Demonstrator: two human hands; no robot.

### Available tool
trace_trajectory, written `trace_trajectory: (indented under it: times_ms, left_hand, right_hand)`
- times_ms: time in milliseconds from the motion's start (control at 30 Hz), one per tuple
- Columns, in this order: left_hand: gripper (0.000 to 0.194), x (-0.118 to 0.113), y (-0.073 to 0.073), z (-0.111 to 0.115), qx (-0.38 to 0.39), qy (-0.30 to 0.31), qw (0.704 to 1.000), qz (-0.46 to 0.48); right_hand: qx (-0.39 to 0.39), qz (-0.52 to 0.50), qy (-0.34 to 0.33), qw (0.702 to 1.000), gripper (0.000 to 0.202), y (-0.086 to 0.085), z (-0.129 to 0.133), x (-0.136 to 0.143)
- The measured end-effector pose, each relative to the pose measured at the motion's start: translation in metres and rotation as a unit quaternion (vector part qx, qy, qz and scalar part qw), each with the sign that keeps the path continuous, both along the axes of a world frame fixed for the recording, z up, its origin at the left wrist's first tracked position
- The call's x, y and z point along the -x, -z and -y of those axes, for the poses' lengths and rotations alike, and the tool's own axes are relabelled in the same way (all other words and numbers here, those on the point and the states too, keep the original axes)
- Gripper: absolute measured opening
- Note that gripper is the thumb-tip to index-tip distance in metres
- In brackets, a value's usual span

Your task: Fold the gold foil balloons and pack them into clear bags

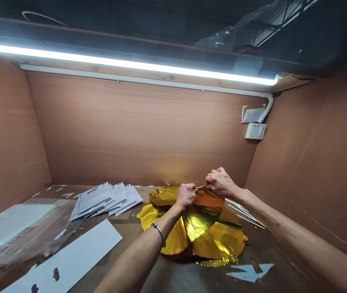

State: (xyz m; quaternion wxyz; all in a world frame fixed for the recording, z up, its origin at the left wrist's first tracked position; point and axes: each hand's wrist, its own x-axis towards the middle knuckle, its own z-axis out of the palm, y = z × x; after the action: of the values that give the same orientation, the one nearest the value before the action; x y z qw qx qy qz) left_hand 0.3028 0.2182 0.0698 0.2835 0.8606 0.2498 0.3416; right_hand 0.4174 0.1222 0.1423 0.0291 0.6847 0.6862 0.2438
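Observation:
Shiny gold foil sheets, which look like flat foil balloons, lie in an overlapping pile on the table. My left hand, with a bracelet on its wrist, is closed on the edge of the upper foil piece. Just to its right and slightly higher, my right hand is closed in a fist on the same edge. A short stretch of foil runs taut between the two hands. The fingertips are hidden behind the knuckles.
Several flat printed packets are fanned out at the back left. A long white board lies front left, beside clear plastic bags. White cut scraps lie front right. Wooden walls enclose the table; a socket is mounted at the back right.

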Motion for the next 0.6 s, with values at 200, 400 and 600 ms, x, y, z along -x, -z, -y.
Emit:
trace_trajectory:
  times_ms: [200, 400, 600]
  left_hand:
    - [0.016, 0.020, -0.030, -0.020, 0.052, 0.039, 0.991, 0.116]
    - [0.025, 0.065, -0.059, -0.031, 0.066, 0.067, 0.976, 0.197]
    - [0.027, 0.114, -0.085, -0.045, 0.026, 0.006, 0.975, 0.220]
  right_hand:
    - [-0.033, 0.060, -0.049, 0.996, 0.017, -0.051, -0.013, 0.022]
    - [-0.089, 0.127, -0.132, 0.979, 0.017, -0.130, -0.028, 0.081]
    - [-0.170, 0.194, -0.187, 0.948, 0.053, -0.195, -0.018, 0.130]
